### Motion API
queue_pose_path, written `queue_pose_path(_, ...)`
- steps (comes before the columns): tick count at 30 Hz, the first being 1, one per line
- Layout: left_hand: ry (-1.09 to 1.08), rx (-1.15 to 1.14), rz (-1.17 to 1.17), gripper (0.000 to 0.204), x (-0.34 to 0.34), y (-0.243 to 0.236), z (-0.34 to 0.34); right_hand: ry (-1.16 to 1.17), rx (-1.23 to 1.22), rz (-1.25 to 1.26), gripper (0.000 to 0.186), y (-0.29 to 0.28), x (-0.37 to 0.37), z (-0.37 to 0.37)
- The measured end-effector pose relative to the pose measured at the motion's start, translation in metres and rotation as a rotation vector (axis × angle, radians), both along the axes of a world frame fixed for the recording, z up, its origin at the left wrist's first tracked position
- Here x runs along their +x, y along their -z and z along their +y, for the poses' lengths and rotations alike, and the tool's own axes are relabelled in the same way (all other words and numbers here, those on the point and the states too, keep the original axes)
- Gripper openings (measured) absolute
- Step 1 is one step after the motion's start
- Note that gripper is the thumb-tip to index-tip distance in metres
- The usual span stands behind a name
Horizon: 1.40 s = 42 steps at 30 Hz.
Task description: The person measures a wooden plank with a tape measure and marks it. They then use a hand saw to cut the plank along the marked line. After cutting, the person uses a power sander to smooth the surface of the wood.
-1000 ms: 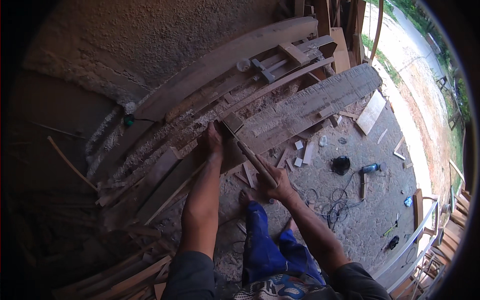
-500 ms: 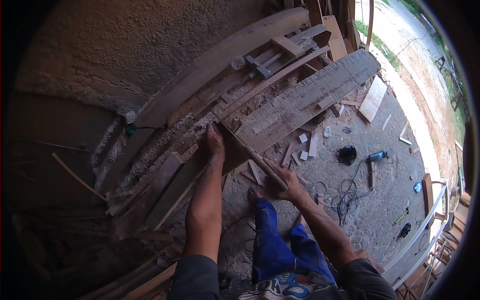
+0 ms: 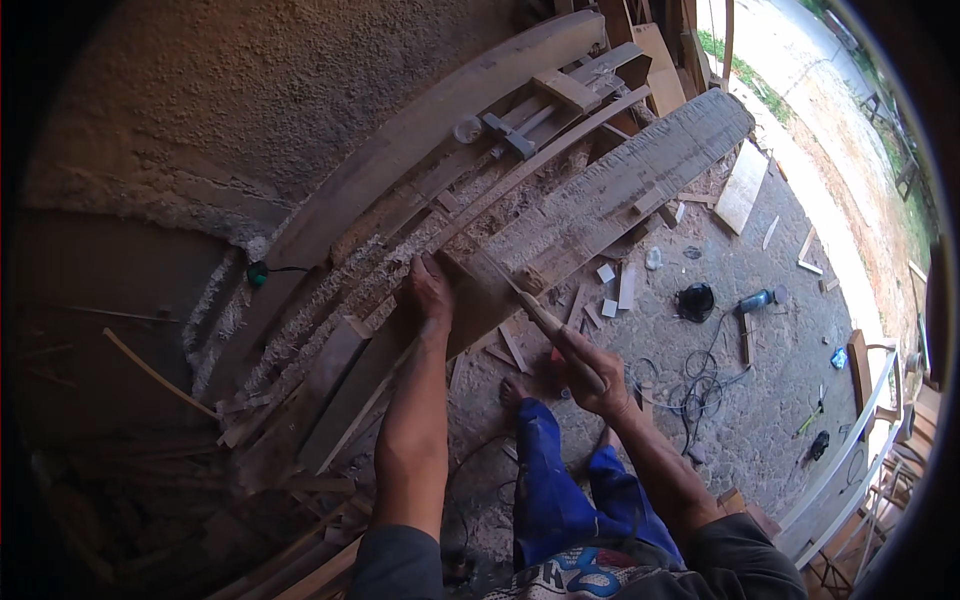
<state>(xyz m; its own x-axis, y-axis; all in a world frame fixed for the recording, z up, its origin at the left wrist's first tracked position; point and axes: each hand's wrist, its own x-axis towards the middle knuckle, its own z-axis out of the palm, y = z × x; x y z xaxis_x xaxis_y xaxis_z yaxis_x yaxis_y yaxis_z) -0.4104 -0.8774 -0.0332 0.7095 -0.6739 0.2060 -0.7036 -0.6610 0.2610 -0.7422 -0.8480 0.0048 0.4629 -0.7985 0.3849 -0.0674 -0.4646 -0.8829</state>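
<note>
My left hand (image 3: pixel 431 292) is closed at the far edge of a wooden board (image 3: pixel 474 302), fingertips bunched near its corner; part of its grip is hidden. In my right hand (image 3: pixel 598 380) is a long, narrow tool (image 3: pixel 541 316) with a wooden handle. It slants up and left, its thin far end lying across the board. I see it nearly edge-on, so its exact kind is unclear. Beyond the board lies a thick, rough timber beam (image 3: pixel 620 190), strewn with shavings.
A metal clamp (image 3: pixel 512 137) and a glass jar (image 3: pixel 467 129) rest on the stacked timbers by the wall. Wood offcuts (image 3: pixel 627 287) litter the floor to the right, with a blue power tool (image 3: pixel 757 300) and its coiled cable (image 3: pixel 700 395). A white frame (image 3: pixel 850 450) stands at far right.
My right hand has drawn the tool back toward me and to the right, so its far end has left the board's corner. My left hand stays at the board's edge.
</note>
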Motion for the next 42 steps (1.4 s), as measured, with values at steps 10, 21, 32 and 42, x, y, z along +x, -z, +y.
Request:
queue_pose_path(10, -0.044, 0.059, 0.032, 0.038, -0.017, -0.023, 0.004, 0.647, -0.408, 0.694, 0.045, -0.034, -0.022, -0.177)
queue_pose_path(21, -0.012, 0.073, 0.071, 0.033, -0.019, -0.033, 0.002, 0.359, -0.208, 1.059, 0.062, 0.019, -0.058, -0.297)
queue_pose_path(32, 0.069, -0.087, 0.214, 0.021, -0.016, -0.028, 0.005, -0.116, -0.473, 0.808, 0.043, -0.024, 0.078, -0.133)
queue_pose_path(42, 0.4, -0.154, 0.093, 0.074, -0.004, -0.031, 0.092, -0.025, -0.406, 1.08, 0.029, 0.035, -0.043, -0.06)
